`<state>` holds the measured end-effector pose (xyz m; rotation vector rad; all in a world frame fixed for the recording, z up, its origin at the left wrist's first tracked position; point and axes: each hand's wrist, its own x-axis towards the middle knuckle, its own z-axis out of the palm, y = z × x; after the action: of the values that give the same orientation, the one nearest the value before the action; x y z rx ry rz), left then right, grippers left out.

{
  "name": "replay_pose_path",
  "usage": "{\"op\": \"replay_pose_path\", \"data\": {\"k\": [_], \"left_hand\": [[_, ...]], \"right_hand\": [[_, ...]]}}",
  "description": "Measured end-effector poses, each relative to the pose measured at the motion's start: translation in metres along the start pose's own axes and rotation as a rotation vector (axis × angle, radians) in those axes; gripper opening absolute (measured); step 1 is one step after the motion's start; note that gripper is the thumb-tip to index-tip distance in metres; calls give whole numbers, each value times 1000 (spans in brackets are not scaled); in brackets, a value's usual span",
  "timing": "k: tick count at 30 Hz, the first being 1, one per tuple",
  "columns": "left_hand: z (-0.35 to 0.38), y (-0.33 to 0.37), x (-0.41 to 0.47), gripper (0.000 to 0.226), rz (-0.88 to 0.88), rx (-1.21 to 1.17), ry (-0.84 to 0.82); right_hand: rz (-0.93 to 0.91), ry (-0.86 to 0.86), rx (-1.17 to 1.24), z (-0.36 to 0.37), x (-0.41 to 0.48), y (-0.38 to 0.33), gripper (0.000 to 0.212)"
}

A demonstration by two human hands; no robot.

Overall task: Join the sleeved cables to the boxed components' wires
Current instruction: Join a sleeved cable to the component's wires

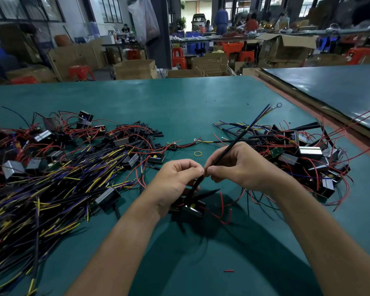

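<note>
- The left hand (175, 180) has its fingers curled and pinches the top of a black tube (195, 185) at its fingertips.
- The right hand (239, 167) pinches the near end of a cable (239, 137) between thumb and fingertips; the fingertips of the 2 hands touch at that spot.
- The cable slants up and away to the right over the right hand. Its far end fans into blue and yellow wires, 1 ending in a ring terminal (279, 105).
- The black tube runs down from the left hand to a box (190, 208) under the left palm; I cannot tell whether the box rests on the green surface (179, 103) or hangs just above it.
- A red wire (228, 218) loops out to the right of the box.
- A yellow rubber band (198, 154) lies just beyond the hands.
- A red scrap (229, 271) lies near, between the forearms.
- To the left spreads a big cable pile (51, 189) with yellow and blue ends, with boxes mixed in.
- Beyond it sits a heap of short black tubes (143, 133).
- To the right lies a tangle (308, 150) of boxes, red wires and black cables.
</note>
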<state>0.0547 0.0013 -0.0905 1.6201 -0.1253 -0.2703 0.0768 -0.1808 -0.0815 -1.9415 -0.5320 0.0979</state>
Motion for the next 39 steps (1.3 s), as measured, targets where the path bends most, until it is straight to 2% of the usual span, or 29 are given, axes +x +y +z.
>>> {"op": "replay_pose_path", "data": {"k": [4,7,12,16,24,31,39], "left_hand": [[0,1,-1,18,-62,-87,-69],[3,0,-1,15,15,-73,-15],[6,-9,4,15,306,284,179],[6,-12,2,8,412,465,234],[3,-6,4,16,252,287,152],[-1,2,0,20,-78,-40,-38],[1,3,-2,21,-217,-233,-212]], "right_hand": [[29,-22,-34,4,0,-1,9],[42,-32,-76,3,0,0,10],[58,19,-112,4,3,7,13],[54,25,-121,3,3,9,13],[-14,9,-96,2,2,1,9],[-62,-14,-97,0,-1,-4,8],[-69,-96,-150,1,-4,-8,18]]}}
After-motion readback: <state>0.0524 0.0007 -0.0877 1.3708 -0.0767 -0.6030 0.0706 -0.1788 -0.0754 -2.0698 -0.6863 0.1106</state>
